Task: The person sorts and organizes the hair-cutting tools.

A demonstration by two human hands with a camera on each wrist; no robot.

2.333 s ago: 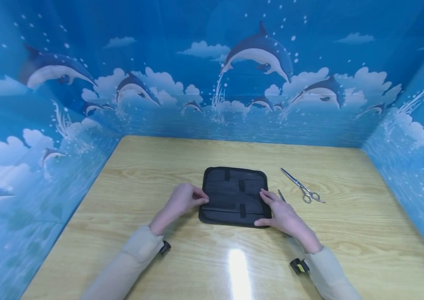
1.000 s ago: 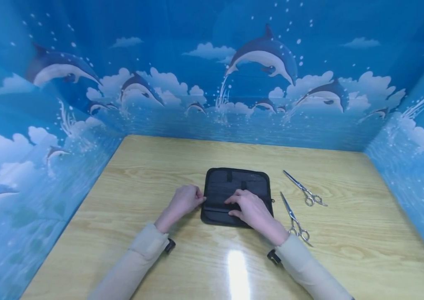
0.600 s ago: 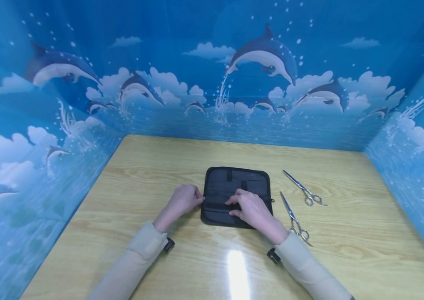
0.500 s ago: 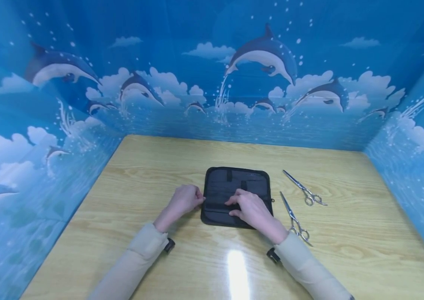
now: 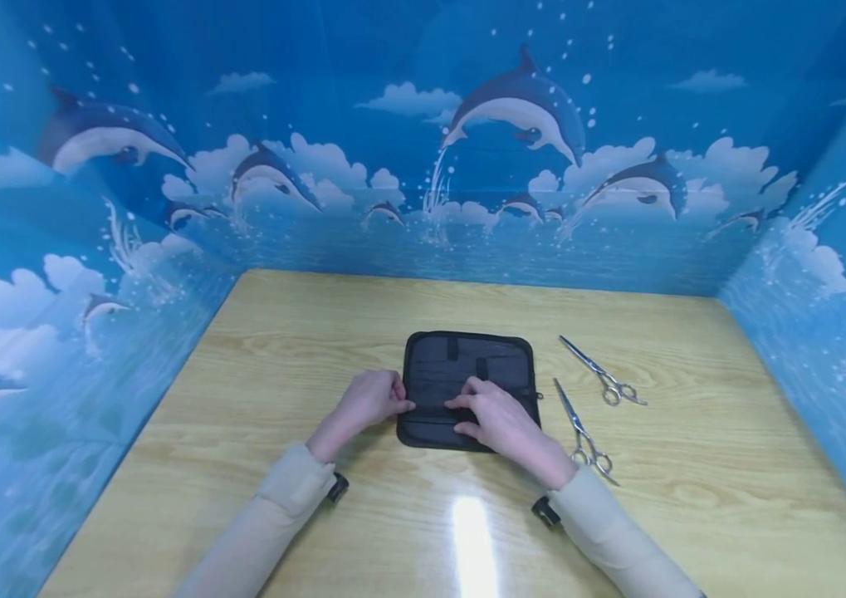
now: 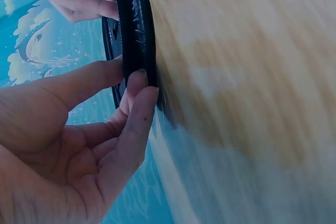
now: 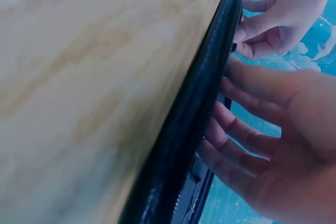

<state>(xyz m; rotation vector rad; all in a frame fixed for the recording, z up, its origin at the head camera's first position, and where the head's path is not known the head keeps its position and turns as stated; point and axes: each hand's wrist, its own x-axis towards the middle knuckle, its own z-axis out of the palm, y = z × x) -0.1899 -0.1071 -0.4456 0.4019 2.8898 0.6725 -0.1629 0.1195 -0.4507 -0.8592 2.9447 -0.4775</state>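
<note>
A black zippered scissors case (image 5: 433, 374) lies unzipped on the table, its inner pockets and elastic loops facing up. My left hand (image 5: 366, 403) pinches its left edge. In the left wrist view the left thumb lies on the inner side of the rim and the fingertips (image 6: 149, 95) on the outer side. My right hand (image 5: 501, 419) reaches over the front right of the case, fingertips touching the inside near the middle pocket. The right wrist view shows these fingers (image 7: 236, 153) loosely extended behind the zipper edge, with their tips partly hidden by it.
Two pairs of metal scissors lie right of the case: one pair (image 5: 602, 371) farther back, the other scissors (image 5: 579, 428) closer, near my right forearm. A wood-grain table (image 5: 303, 324) is bordered by blue dolphin-print walls (image 5: 363, 241).
My right hand has moved left from the case's right edge onto its inside, uncovering the nearer scissors. My left hand stays at the left edge. Little differs over the last second.
</note>
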